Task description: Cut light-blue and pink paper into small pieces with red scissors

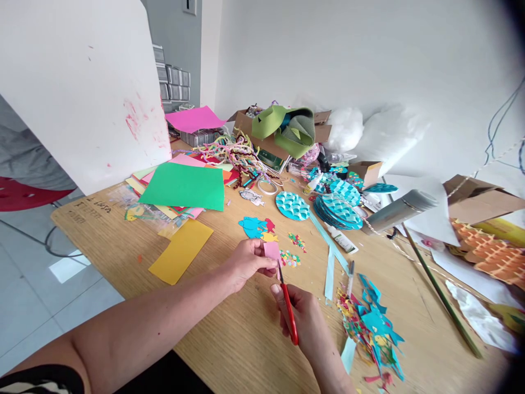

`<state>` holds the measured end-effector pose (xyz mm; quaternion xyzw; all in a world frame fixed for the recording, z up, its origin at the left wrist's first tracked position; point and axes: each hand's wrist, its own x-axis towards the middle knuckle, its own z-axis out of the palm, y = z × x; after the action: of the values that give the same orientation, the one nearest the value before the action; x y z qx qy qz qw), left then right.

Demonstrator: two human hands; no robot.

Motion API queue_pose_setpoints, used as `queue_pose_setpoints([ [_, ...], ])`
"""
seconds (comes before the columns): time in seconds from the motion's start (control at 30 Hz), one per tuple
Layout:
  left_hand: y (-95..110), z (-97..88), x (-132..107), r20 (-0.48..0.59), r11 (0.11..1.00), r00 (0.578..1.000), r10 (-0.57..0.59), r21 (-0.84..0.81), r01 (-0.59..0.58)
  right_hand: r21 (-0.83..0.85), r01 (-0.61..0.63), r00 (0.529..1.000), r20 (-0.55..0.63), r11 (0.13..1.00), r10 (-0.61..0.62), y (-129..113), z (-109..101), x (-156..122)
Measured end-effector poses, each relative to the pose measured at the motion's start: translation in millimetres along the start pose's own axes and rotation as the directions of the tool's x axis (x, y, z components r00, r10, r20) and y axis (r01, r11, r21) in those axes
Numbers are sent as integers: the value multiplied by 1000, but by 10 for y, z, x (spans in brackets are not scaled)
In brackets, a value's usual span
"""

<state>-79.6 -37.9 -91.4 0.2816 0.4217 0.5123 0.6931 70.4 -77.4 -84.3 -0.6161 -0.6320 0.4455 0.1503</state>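
My left hand (247,264) pinches a small pink piece of paper (272,250) just above the wooden table (229,339). My right hand (303,317) is closed round red-handled scissors (289,313), whose blades reach up to the lower edge of the pink paper. Blue, red and yellow paper cut-outs (256,226) lie just beyond the pink piece. Small coloured paper bits (290,258) lie to its right.
A green sheet (184,187) tops a stack of coloured paper at the left, with a yellow sheet (181,250) nearer. Teal scalloped discs (338,208), a glue tube (342,239), a pen (350,278), paper scraps (371,328), cardboard boxes (484,200) and a white board (82,87) surround.
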Motion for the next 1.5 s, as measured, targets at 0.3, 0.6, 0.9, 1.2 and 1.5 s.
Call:
queue_pose_setpoints([
  [0.3, -5, 11, -9, 15, 999, 1000, -8, 34, 8, -44, 26, 1000, 0, 999, -26, 22, -6, 18],
  [0.6, -10, 6, 0, 28, 999, 1000, -7, 34, 6, 16, -26, 1000, 5, 1000, 26, 46, 16, 25],
  [0.9, 16, 8, 4, -2, 996, 999, -52, 75, 52, 5, 7, 1000, 6, 1000, -7, 22, 10, 9],
  [1.2, -5, -3, -1, 31, 991, 996, -82, 112, 78, -21, 18, 1000, 11, 1000, -17, -2, -4, 19],
  [1.5, 14, 6, 2, 22, 990, 996, -88, 112, 85, 47, -9, 1000, 21, 999, 8, 10, 12, -8],
])
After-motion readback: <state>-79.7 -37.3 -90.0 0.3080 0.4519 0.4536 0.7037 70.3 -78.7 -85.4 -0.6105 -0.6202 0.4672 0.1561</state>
